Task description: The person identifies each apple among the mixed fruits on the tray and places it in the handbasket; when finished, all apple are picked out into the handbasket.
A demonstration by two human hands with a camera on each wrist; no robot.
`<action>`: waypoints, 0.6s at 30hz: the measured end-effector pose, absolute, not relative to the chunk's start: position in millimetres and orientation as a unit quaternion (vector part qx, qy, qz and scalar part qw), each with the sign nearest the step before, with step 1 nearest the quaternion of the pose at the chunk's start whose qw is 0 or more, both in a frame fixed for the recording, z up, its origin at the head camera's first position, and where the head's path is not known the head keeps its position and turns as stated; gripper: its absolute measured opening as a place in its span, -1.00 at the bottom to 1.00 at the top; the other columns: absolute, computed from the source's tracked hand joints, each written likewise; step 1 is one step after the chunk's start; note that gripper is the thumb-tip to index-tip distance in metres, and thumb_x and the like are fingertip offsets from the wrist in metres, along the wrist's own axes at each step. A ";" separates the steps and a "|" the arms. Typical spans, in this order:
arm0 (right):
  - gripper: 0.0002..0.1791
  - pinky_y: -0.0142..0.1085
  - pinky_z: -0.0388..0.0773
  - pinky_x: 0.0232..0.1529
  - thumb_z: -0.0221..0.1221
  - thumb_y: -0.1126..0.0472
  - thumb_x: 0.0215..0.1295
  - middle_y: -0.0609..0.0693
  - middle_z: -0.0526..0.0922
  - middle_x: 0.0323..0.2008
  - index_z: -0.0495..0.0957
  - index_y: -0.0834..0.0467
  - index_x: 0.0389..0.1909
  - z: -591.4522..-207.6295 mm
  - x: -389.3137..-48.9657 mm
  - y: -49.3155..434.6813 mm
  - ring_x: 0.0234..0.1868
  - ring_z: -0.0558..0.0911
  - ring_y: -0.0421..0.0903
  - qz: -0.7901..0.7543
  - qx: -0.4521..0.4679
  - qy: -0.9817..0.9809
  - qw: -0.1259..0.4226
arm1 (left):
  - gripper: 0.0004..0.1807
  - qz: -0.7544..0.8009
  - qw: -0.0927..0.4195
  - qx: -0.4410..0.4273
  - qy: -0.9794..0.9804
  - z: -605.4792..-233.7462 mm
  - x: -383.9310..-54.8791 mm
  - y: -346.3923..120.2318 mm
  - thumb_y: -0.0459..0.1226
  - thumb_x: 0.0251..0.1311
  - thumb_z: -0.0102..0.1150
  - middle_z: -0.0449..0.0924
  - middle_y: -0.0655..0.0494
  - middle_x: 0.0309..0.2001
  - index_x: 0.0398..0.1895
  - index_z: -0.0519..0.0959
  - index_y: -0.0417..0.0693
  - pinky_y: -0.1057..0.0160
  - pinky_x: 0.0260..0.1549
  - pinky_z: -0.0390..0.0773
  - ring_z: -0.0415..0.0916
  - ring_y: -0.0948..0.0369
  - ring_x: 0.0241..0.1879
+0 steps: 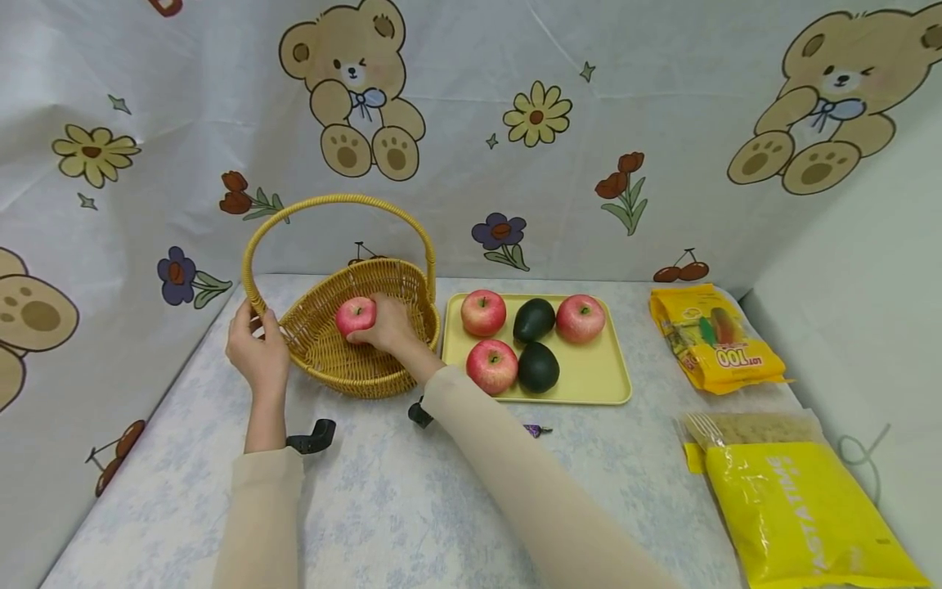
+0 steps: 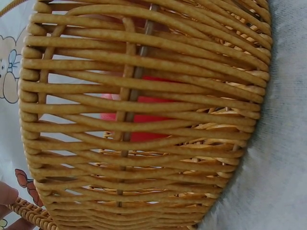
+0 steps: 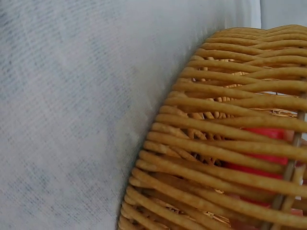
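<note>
A wicker basket [image 1: 361,383] with a tall arched handle [image 1: 342,199] stands at the back left of the table. My left hand [image 1: 257,348] grips the lower left end of that handle; in the left wrist view a bit of the fingers [image 2: 7,194] shows beside the weave. Inside the basket my right hand [image 1: 390,323] holds a red apple [image 1: 356,319], thumb and fingers around its right side. Through the gaps in the wicker, both wrist views show the apple's red [image 2: 151,115]. The right hand itself is mostly hidden by the weave in the right wrist view.
Right of the basket, a yellow tray [image 1: 596,380] carries three apples [image 1: 491,367] and two dark green avocados [image 1: 539,367]. A yellow packet [image 1: 717,339] and a larger yellow bag [image 1: 809,507] lie on the right. A small purple item [image 1: 536,429] is partly behind the right sleeve.
</note>
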State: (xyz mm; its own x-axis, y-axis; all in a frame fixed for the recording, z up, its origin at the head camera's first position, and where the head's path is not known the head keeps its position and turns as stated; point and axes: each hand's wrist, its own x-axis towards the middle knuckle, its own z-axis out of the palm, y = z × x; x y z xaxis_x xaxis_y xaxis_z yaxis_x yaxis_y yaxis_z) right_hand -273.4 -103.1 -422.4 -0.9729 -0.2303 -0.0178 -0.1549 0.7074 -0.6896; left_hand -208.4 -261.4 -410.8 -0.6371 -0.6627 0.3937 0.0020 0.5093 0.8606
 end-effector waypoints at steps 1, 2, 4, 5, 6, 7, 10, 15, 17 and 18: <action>-0.13 -0.22 0.50 0.19 0.47 -0.04 0.00 0.04 0.51 0.22 0.35 0.13 0.33 -422.2 -273.4 -103.1 0.24 0.47 -0.03 -0.369 -0.106 0.922 0.054 | -0.64 -0.449 0.370 0.210 -0.786 -410.6 -208.4 -261.2 -0.32 0.42 -0.02 0.55 -0.18 0.08 0.22 0.53 -0.16 0.03 -0.02 0.53 0.53 -0.02 0.09; -0.13 -0.22 0.50 0.20 0.47 -0.03 0.01 0.04 0.51 0.22 0.35 0.13 0.33 -422.0 -273.5 -103.0 0.25 0.46 -0.02 -0.369 -0.110 0.921 0.056 | -0.64 -0.450 0.369 0.210 -0.785 -410.4 -208.3 -261.1 -0.32 0.42 -0.02 0.55 -0.18 0.08 0.22 0.53 -0.16 0.03 -0.02 0.53 0.53 -0.02 0.09; -0.15 -0.22 0.49 0.21 0.46 -0.01 0.03 0.04 0.50 0.23 0.36 0.14 0.34 -422.3 -273.7 -102.8 0.26 0.45 -0.02 -0.369 -0.118 0.920 0.058 | -0.64 -0.449 0.369 0.211 -0.786 -410.4 -208.4 -261.0 -0.31 0.42 -0.02 0.55 -0.18 0.08 0.22 0.52 -0.15 0.02 -0.02 0.53 0.53 -0.02 0.09; -0.15 -0.23 0.49 0.21 0.46 0.00 0.04 0.04 0.50 0.24 0.35 0.15 0.34 -422.3 -273.6 -102.7 0.27 0.44 -0.02 -0.369 -0.122 0.920 0.060 | -0.64 -0.449 0.369 0.211 -0.786 -410.5 -208.5 -261.0 -0.31 0.42 -0.02 0.55 -0.18 0.08 0.22 0.52 -0.14 0.02 -0.02 0.53 0.53 -0.02 0.09; -0.16 -0.23 0.48 0.21 0.45 0.01 0.05 0.05 0.50 0.24 0.36 0.15 0.34 -422.4 -273.5 -102.6 0.27 0.44 -0.02 -0.368 -0.126 0.919 0.060 | -0.64 -0.448 0.369 0.211 -0.787 -410.6 -208.5 -261.0 -0.31 0.42 -0.02 0.55 -0.18 0.08 0.23 0.52 -0.14 0.02 -0.02 0.53 0.53 -0.02 0.09; -0.17 -0.23 0.48 0.22 0.45 0.02 0.06 0.05 0.49 0.24 0.35 0.16 0.35 -422.6 -273.6 -102.5 0.28 0.44 -0.02 -0.366 -0.131 0.920 0.060 | -0.64 -0.446 0.370 0.211 -0.787 -410.7 -208.6 -261.1 -0.31 0.42 -0.02 0.55 -0.18 0.08 0.23 0.52 -0.14 0.02 -0.02 0.53 0.53 -0.02 0.08; -0.17 -0.23 0.48 0.23 0.43 0.03 0.08 0.05 0.48 0.25 0.34 0.16 0.36 -422.7 -273.7 -102.4 0.28 0.43 -0.03 -0.360 -0.134 0.921 0.062 | -0.64 -0.444 0.370 0.212 -0.788 -411.0 -208.9 -261.2 -0.31 0.42 -0.02 0.55 -0.18 0.08 0.22 0.52 -0.13 0.02 -0.02 0.53 0.53 -0.02 0.08; -0.16 -0.21 0.45 0.26 0.42 0.00 0.09 0.03 0.48 0.26 0.32 0.12 0.38 -422.4 -274.2 -102.6 0.30 0.41 -0.03 -0.349 -0.131 0.926 0.064 | -0.64 -0.446 0.370 0.213 -0.787 -411.2 -209.3 -261.4 -0.31 0.42 -0.02 0.55 -0.17 0.08 0.23 0.53 -0.12 0.02 -0.01 0.54 0.53 -0.01 0.09; -0.15 -0.19 0.44 0.27 0.42 -0.01 0.09 0.03 0.46 0.27 0.31 0.10 0.39 -422.9 -274.2 -103.0 0.31 0.40 -0.03 -0.347 -0.127 0.927 0.066 | -0.64 -0.446 0.370 0.213 -0.786 -411.3 -209.4 -261.7 -0.31 0.42 -0.01 0.56 -0.17 0.08 0.23 0.53 -0.12 0.03 -0.02 0.54 0.53 -0.01 0.08; -0.15 -0.19 0.44 0.27 0.42 -0.02 0.10 0.03 0.45 0.28 0.30 0.09 0.40 -423.1 -274.1 -103.2 0.32 0.39 -0.02 -0.348 -0.124 0.927 0.068 | -0.64 -0.446 0.371 0.213 -0.786 -411.3 -209.5 -261.8 -0.31 0.42 -0.01 0.56 -0.17 0.07 0.23 0.53 -0.12 0.04 -0.03 0.54 0.54 -0.01 0.08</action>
